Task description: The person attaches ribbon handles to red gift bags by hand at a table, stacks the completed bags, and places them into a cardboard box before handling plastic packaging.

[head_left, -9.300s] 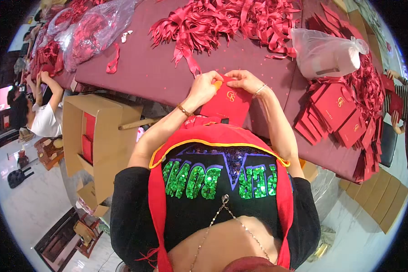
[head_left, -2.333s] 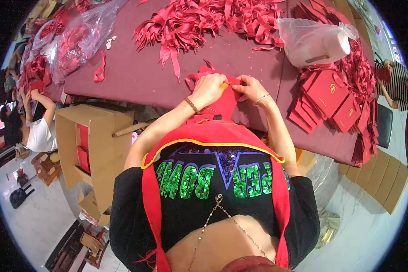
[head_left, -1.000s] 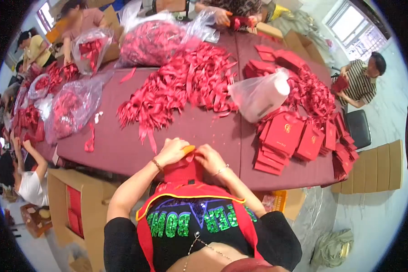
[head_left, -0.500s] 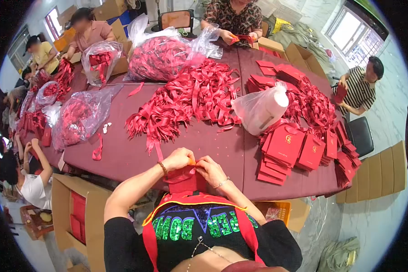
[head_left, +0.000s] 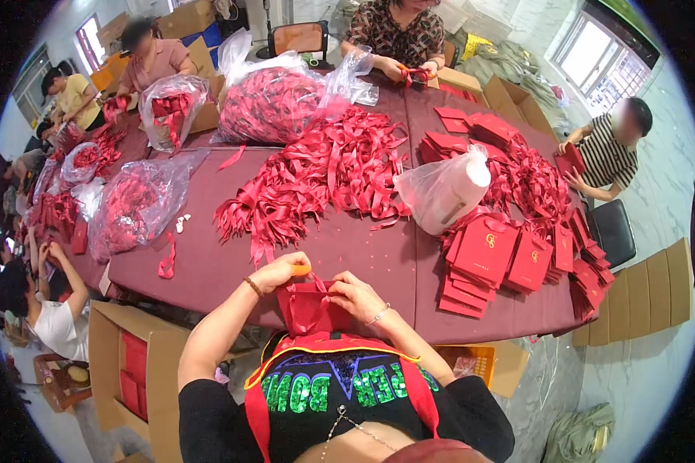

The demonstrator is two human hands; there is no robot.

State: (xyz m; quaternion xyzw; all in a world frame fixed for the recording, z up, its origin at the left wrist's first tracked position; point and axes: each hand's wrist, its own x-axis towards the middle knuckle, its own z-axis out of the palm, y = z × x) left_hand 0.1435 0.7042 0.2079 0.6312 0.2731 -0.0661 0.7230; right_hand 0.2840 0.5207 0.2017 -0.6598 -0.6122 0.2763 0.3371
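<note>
A small red paper gift bag (head_left: 310, 310) stands in front of my body at the table's near edge, with red ribbon at its open top. On its left, my left hand (head_left: 283, 272) is closed around a small orange piece (head_left: 301, 270) whose kind I cannot make out. My right hand (head_left: 354, 296) pinches the bag's upper right rim, with ribbon beside the fingers. Beyond my hands lies a large heap of red ribbons (head_left: 340, 166). Stacked red gift bags (head_left: 483, 247) with gold lettering lie to the right.
A clear bag with a white roll (head_left: 459, 193) stands right of the ribbon heap. Plastic sacks of ribbon (head_left: 270, 104) sit at the back and left. Co-workers (head_left: 606, 150) work around the maroon-covered table (head_left: 371, 266). Open cardboard boxes (head_left: 162, 347) flank me below.
My left hand has moved left and up, away from my right hand, so more of the bag's open top shows. The co-worker at the right has turned a red bag between their hands.
</note>
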